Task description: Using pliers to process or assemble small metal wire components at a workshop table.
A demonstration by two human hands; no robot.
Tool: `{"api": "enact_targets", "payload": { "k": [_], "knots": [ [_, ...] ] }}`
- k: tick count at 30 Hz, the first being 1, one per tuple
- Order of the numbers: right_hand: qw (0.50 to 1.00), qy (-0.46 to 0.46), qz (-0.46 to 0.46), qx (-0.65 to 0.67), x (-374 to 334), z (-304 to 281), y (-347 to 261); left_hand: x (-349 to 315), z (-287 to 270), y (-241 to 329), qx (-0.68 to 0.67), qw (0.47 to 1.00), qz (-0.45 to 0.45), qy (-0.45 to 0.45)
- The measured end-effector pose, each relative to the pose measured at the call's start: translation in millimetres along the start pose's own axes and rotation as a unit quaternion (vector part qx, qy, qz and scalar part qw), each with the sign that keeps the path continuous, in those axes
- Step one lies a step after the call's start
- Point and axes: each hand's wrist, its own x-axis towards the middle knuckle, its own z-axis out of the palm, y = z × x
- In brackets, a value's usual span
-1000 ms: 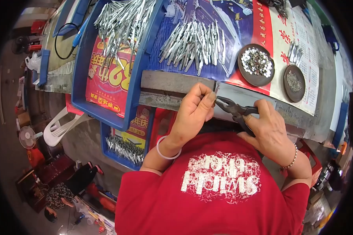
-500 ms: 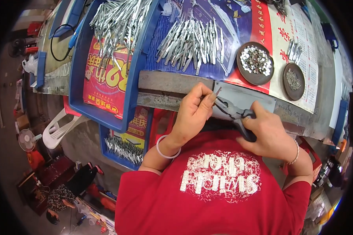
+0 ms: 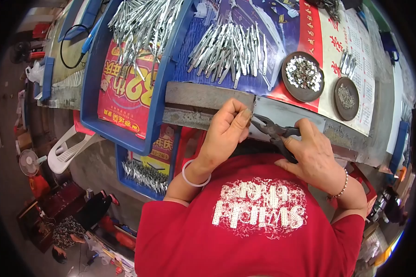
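My right hand (image 3: 312, 154) is wrapped round the dark handles of a pair of pliers (image 3: 276, 132), its jaws parted and pointing at my left fingertips. My left hand (image 3: 229, 125) pinches thumb against fingers close to the jaw tips; whatever lies between them is too small and hidden to name. Both hands are above the bench's near edge, in front of a grey metal plate (image 3: 286, 113). Beyond them, a pile of thin silvery metal strips (image 3: 229, 53) lies on a blue printed sheet. Small shiny discs fill a round dark dish (image 3: 289, 90).
A smaller dark dish (image 3: 341, 108) with tiny metal parts sits at the right, near a few strips (image 3: 348, 62). At the left a blue tray (image 3: 155, 122) holds more strips; a lower blue bin (image 3: 121, 177) holds several metal pieces. A white fan (image 3: 28, 162) and another person (image 3: 69, 231) are farther left.
The pliers have turned slightly and their jaws look wider apart. A thin piece that stuck up from my left fingertips no longer shows. My left hand has barely moved.
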Motion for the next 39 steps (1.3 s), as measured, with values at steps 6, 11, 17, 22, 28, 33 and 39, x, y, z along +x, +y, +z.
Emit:
{"api": "enact_targets", "payload": {
  "k": [6,11,17,22,28,33,39],
  "knots": [
    [0.999,0.016,-0.013,-0.031,0.3,3.4,-0.3,-1.3,2.0,3.5,0.001,1.0,-0.003,-0.006],
    [1.0,-0.009,0.007,-0.022,3.1,-2.9,-2.1,-2.0,0.2,-2.2,0.014,1.0,0.011,-0.001],
    [0.871,-0.237,0.032,0.428,12.4,-16.8,14.6,-4.3,0.7,1.6,0.051,0.998,0.042,0.015],
    [0.993,-0.089,0.01,0.072,-2.3,-3.7,-0.3,-0.6,-1.6,-2.8,0.009,0.999,0.034,0.038],
    [1.0,-0.017,-0.01,-0.002,-1.1,3.6,-0.6,-3.0,0.9,-2.7,0.017,1.0,0.015,0.013],
    [1.0,0.002,-0.004,-0.024,-1.1,7.3,-0.7,-3.3,2.1,-2.4,0.019,1.0,0.018,0.004],
    [0.961,-0.212,0.043,0.172,10.7,-12.4,7.1,-3.4,-0.2,-8.8,0.058,0.997,0.035,0.02]
  ]
}}
